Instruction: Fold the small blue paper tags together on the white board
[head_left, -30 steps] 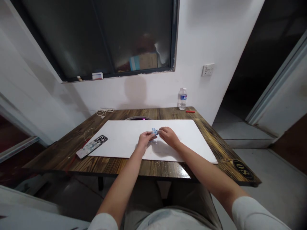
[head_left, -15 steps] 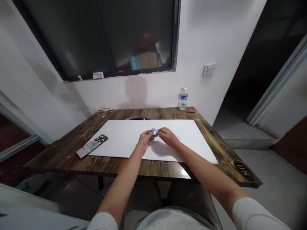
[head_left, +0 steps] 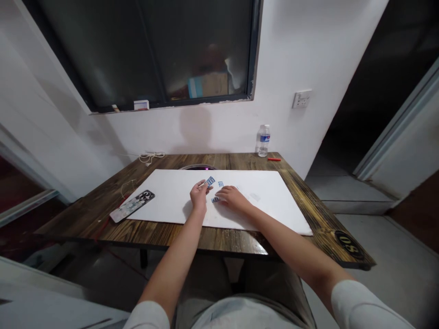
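White wall (head_left: 226,132) and a dark-framed window (head_left: 113,50) rise behind a wood-grain table (head_left: 295,196), where a white board (head_left: 174,196) lies flat. Above the board, the left hand (head_left: 199,195) pinches a small blue-and-white card (head_left: 210,181) between thumb and fingers. The right hand (head_left: 233,199) sits low over the board, fingers bent and close together — whether they grip anything, I cannot tell. Near its fingertips are a blue piece (head_left: 215,199) on the near side and a blue-striped piece (head_left: 220,184) on the far side. A patterned phone (head_left: 132,206) lies across the board's left edge, partly on bare wood. Along the table's far side are a coiled white cable (head_left: 151,157), a clear plastic bottle (head_left: 264,140) — upright, with a blue label — and, just beside it, a slim red stick (head_left: 274,159)
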`<state>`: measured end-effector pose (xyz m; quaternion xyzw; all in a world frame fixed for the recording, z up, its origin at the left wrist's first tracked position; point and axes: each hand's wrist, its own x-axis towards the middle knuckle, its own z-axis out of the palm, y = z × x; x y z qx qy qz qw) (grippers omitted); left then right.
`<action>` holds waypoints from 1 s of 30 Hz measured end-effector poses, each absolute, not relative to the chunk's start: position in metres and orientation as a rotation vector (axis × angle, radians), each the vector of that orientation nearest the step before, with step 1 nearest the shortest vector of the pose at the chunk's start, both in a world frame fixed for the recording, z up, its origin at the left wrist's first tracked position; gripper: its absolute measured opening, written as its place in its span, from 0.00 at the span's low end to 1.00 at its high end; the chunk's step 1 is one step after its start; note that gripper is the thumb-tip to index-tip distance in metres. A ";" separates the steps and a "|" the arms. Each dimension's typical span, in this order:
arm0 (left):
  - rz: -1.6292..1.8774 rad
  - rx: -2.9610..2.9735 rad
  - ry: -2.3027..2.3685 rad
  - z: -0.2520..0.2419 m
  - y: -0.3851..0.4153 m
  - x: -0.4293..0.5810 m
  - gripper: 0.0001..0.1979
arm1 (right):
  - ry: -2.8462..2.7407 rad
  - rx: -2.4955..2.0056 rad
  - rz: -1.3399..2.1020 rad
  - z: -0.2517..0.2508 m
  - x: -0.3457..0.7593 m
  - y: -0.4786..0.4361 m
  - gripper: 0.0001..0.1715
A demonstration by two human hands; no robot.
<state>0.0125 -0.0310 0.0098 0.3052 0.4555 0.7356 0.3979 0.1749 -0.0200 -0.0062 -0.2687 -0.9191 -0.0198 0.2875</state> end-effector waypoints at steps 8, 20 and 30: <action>1.929 0.694 1.175 0.009 -0.028 0.008 0.15 | -2.641 -0.785 -0.079 0.003 0.166 -0.030 0.13; 1.924 0.735 1.194 0.006 -0.027 0.006 0.15 | -2.689 -0.814 -0.233 0.004 0.165 -0.035 0.09; 1.734 0.876 1.241 0.007 -0.031 0.011 0.13 | -2.342 -0.769 -0.102 0.000 0.179 -0.024 0.09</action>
